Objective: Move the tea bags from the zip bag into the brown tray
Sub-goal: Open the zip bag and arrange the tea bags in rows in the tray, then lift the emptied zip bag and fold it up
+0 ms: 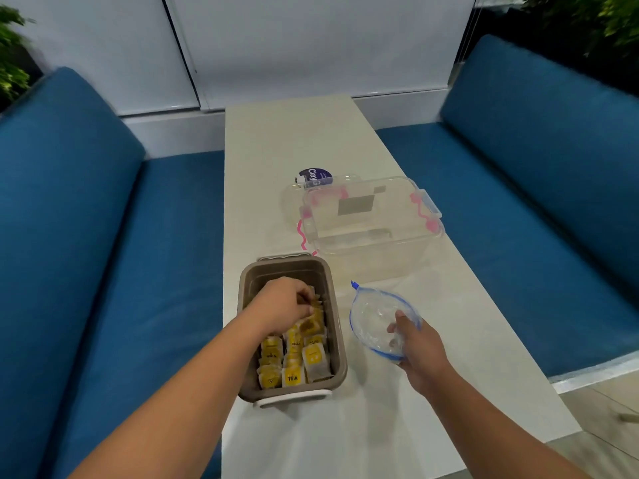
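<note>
The brown tray (337, 326) sits on the white table near its left edge, with several yellow tea bags (294, 357) packed in its near half. My left hand (281, 304) is inside the tray over its middle, fingers curled and pinching a tea bag (313, 318). To the right of the tray, my right hand (420, 354) grips the near end of the clear zip bag (371, 314), which has a blue zip edge and an open mouth. The bag looks empty.
A clear plastic box (373, 236) with pink and blue clips stands behind the tray and bag, its lid (294, 205) beside it. A purple-labelled container (313, 177) lies further back. Blue sofas (103, 254) flank the narrow white table (294, 140).
</note>
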Motion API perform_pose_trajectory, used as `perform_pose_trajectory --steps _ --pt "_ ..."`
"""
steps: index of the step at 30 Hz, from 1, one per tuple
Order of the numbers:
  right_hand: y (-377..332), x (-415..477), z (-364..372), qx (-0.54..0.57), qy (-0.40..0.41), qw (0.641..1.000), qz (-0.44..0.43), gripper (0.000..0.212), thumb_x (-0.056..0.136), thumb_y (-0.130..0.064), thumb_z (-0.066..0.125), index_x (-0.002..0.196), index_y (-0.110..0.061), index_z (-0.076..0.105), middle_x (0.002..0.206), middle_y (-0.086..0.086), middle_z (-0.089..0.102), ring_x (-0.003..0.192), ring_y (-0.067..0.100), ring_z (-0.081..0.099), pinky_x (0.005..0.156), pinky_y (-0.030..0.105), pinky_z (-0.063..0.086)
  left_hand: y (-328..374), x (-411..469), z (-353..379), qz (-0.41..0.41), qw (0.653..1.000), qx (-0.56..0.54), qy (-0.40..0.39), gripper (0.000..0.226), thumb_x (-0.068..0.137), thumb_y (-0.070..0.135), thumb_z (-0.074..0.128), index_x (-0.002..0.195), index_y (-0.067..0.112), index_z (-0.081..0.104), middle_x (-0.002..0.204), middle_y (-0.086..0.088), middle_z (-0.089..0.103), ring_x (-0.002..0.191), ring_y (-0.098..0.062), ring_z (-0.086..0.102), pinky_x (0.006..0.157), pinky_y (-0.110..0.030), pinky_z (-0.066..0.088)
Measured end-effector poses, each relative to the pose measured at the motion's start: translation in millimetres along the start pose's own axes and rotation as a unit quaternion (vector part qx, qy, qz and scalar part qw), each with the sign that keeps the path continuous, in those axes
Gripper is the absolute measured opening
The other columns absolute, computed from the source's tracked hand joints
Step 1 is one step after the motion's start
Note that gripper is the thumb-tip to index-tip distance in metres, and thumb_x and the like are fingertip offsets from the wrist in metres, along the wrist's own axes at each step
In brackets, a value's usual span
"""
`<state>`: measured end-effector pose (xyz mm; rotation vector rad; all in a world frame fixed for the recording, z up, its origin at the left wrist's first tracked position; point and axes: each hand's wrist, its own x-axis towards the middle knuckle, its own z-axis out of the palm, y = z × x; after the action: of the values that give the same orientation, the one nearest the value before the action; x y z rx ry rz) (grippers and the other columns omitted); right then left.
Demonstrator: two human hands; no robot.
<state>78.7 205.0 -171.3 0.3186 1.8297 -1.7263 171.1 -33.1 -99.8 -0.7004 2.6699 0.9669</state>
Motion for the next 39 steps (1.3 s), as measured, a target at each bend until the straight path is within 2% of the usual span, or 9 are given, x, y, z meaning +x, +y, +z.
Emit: perform_pose_trajectory --steps 4,8,12,15,20,25,30,34,39 --pt "-12 -9 -3 0.021 -0.013 1.000 -0.005 0.023 0.104 -0.032 0.057 0.116 -0.013 0.063 0.092 0.001 0.072 0.075 0.020 0.057 0.063 0.032 0.048 14 -10 -10 0.015 0.995 -0.047 0.084 0.015 0.091 0.025 0.070 0.105 0.028 0.070 0.095 0.015 0.066 0.088 -0.003 0.061 0.073 -0.014 0.045" --pt "-28 -21 -5 0.032 -0.039 0.999 -0.021 0.019 0.105 -0.033 0.055 0.119 -0.022 0.063 0.096 -0.002 0.078 0.085 0.023 0.060 0.071 0.037 0.051 40 -22 -14 0.068 0.977 -0.131 0.153 0.009 0.090 0.024 0.072 0.098 0.027 0.069 0.088 0.016 0.068 0.080 0.006 0.062 0.074 -0.008 0.048" --pt "-46 -32 -10 0.039 -0.076 0.996 -0.034 0.017 0.106 -0.032 0.055 0.118 -0.027 0.065 0.099 0.000 0.080 0.097 0.028 0.060 0.085 0.047 0.054 66 -33 -15 0.116 0.973 -0.186 0.065 0.055 0.076 0.033 0.086 0.124 0.036 0.059 0.114 0.020 0.061 0.107 -0.001 0.059 0.093 -0.023 0.051" --pt "-62 -42 -19 0.056 -0.107 0.992 -0.034 0.024 0.106 -0.031 0.055 0.128 -0.024 0.062 0.108 0.005 0.078 0.097 0.027 0.063 0.083 0.045 0.057 80 -34 -6 0.146 0.980 -0.132 0.017 0.100 0.065 0.050 0.088 0.148 0.041 0.033 0.142 0.024 0.042 0.125 0.001 0.046 0.100 -0.023 0.043" --pt "-80 -54 -42 0.069 -0.171 0.982 -0.034 0.025 0.105 -0.030 0.055 0.126 -0.019 0.064 0.103 0.006 0.079 0.075 0.018 0.059 0.070 0.035 0.047 97 -33 15 0.144 0.971 -0.192 -0.002 0.120 0.061 0.062 0.084 0.153 0.047 0.009 0.148 0.016 0.037 0.128 -0.010 0.049 0.103 -0.034 0.050" --pt "-87 -65 -73 0.005 -0.237 0.971 -0.029 0.019 0.102 -0.038 0.061 0.109 -0.021 0.067 0.086 -0.002 0.073 0.062 0.012 0.056 0.052 0.026 0.034 126 -38 53 0.146 0.941 -0.302 0.048 0.104 0.055 0.064 0.087 0.143 0.049 0.032 0.139 0.006 0.049 0.110 -0.019 0.064 0.093 -0.039 0.057" --pt "-96 -75 -103 -0.076 -0.259 0.962 -0.037 0.026 0.103 -0.037 0.058 0.122 -0.021 0.066 0.088 0.000 0.074 0.060 0.012 0.061 0.047 0.023 0.040 168 -41 87 0.133 0.919 -0.351 0.123 0.067 0.064 0.048 0.090 0.118 0.036 0.053 0.115 0.000 0.061 0.089 -0.023 0.066 0.082 -0.037 0.059" --pt "-101 -80 -132 -0.121 -0.248 0.960 -0.043 0.032 0.103 -0.052 0.051 0.123 -0.031 0.063 0.102 -0.001 0.077 0.074 0.017 0.065 0.055 0.026 0.047 198 -45 99 0.118 0.920 -0.306 0.214 0.055 0.063 0.057 0.084 0.103 0.032 0.054 0.093 0.006 0.059 0.073 -0.011 0.054 0.072 -0.024 0.051" --pt "-108 -78 -166 -0.112 -0.252 0.952 -0.133 0.053 0.084 -0.065 0.067 0.127 -0.037 0.054 0.124 -0.004 0.070 0.100 0.015 0.071 0.077 0.032 0.056 220 -52 108 0.090 0.895 -0.286 0.331 0.038 0.077 0.032 0.085 0.089 0.028 0.049 0.078 0.007 0.052 0.062 -0.006 0.042 0.062 -0.022 0.043"
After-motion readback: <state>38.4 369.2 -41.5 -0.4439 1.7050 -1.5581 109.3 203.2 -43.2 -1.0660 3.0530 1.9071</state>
